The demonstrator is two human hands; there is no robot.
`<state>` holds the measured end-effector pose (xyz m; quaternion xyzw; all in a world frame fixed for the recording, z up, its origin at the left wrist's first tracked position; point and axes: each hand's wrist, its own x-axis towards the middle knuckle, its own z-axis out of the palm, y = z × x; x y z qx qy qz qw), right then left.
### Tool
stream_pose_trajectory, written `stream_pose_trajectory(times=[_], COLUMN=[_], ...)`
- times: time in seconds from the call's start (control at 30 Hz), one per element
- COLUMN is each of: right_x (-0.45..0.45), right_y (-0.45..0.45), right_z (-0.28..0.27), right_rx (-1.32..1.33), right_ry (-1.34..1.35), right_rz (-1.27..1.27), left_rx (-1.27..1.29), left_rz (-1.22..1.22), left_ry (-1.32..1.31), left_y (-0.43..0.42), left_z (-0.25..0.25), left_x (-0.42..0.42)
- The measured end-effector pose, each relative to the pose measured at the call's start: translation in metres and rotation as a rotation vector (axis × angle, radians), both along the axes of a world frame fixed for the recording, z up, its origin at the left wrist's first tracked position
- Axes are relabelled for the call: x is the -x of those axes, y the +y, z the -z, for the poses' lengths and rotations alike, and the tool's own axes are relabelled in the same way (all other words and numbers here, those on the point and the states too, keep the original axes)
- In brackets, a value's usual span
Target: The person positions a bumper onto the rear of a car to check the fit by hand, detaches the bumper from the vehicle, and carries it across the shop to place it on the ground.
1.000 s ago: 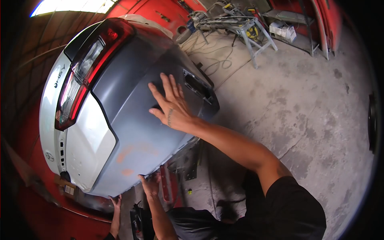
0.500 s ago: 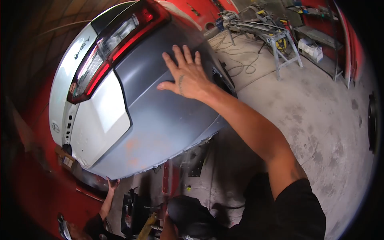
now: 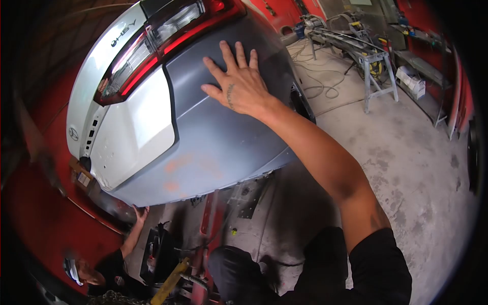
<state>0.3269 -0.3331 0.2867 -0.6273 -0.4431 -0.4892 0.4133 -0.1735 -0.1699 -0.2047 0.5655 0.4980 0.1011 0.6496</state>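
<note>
A grey car bumper [image 3: 229,132] with orange-brown patches curves across the middle of the view. My right hand [image 3: 239,84] lies on its upper part, fingers spread, palm against the surface. Above and left of the bumper are the red and clear tail light [image 3: 137,68] and the white tailgate [image 3: 137,132]. My left hand is out of the picture. At the lower left a co-worker's hand [image 3: 140,216] touches the bumper's lower edge from beneath.
The co-worker [image 3: 109,272] is low at the left. Beneath the bumper stand a red metal frame [image 3: 206,218] and a yellow bar [image 3: 170,282]. At the back right are a metal work stand [image 3: 368,61], cables on the floor [image 3: 325,89] and a shelf holding a white box [image 3: 410,83].
My left hand has left the bumper's lower edge and dropped out of view. My right hand stays spread on the bumper. The view has shifted, bringing more of the co-worker into sight.
</note>
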Motion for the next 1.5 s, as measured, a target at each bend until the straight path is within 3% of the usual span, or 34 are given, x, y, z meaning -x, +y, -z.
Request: stream_pose_trajectory(times=[0.23,0.27,0.3,0.4,0.43,0.57,0.67,0.73,0.83,0.9,0.97,1.03,1.1,1.17,1.23,1.27,1.33,1.37,1.43,1.5], right_x=[-0.014,-0.004,0.01,0.036,-0.031,-0.045,-0.054,-0.051,-0.054,-0.061,-0.063,-0.066,-0.071,-0.061,-0.058,-0.058,-0.048,-0.044,-0.051,-0.013], right_y=[0.017,0.011,-0.007,-0.013,0.016,0.017,0.021,0.016,0.015,0.015,0.014,0.01,0.01,0.01,0.013,0.012,0.01,0.012,0.013,0.011], right_z=[0.003,0.0,-0.001,-0.003,-0.003,-0.002,-0.007,-0.006,-0.008,-0.01,-0.011,-0.015,-0.02,-0.015,-0.013,-0.011,-0.009,-0.007,-0.006,-0.009], right_rx=[-0.078,-0.018,0.047,0.042,0.013,-0.049,-0.045,-0.013,0.016,0.043,0.075,0.129,0.148,0.118,0.114,0.105,0.103,0.099,0.112,0.086], right_ry=[-0.092,-0.044,0.025,0.057,-0.15,-0.223,-0.308,-0.227,-0.255,-0.221,-0.182,-0.139,-0.178,-0.211,-0.221,-0.224,-0.202,-0.176,-0.205,-0.069], right_rz=[0.142,0.267,0.132,0.173,0.289,0.108,0.161,0.116,0.13,0.13,0.128,0.102,0.132,0.125,0.098,0.066,0.054,0.008,0.047,0.098], left_rx=[0.129,0.152,0.175,0.243,0.264,0.322,0.266,0.156,-0.108,-0.079,-0.428,-0.545,-0.919,-1.051,-1.071,-1.053,-1.181,-1.162,-1.209,-1.205], left_rz=[-0.077,-0.09,-0.104,-0.147,-0.16,-0.195,-0.244,-0.313,-0.149,-0.031,0.196,0.322,0.498,0.505,0.445,0.456,0.975,1.007,0.477,0.494], left_ry=[0.014,0.01,0.005,-0.031,-0.041,-0.099,-0.139,-0.095,-0.252,-0.546,-0.712,-0.895,-1.143,-1.352,-1.654,-1.67,-1.448,-1.479,-1.658,-1.747], left_y=[-0.045,-0.054,-0.063,-0.088,-0.098,-0.113,-0.095,-0.071,-0.048,-0.054,-0.068,-0.088,-0.094,-0.107,-0.114,-0.108,-0.093,-0.097,-0.114,-0.121], left_z=[0.051,0.06,0.069,0.091,0.097,0.107,0.096,0.067,0.0,-0.092,-0.182,-0.27,-0.34,-0.391,-0.417,-0.422,-0.435,-0.44,-0.448,-0.454], left_x=[0.032,0.038,0.046,0.057,0.061,0.059,0.042,0.01,-0.061,-0.109,-0.138,-0.142,-0.131,-0.114,-0.113,-0.1,-0.074,-0.082,-0.104,-0.115])
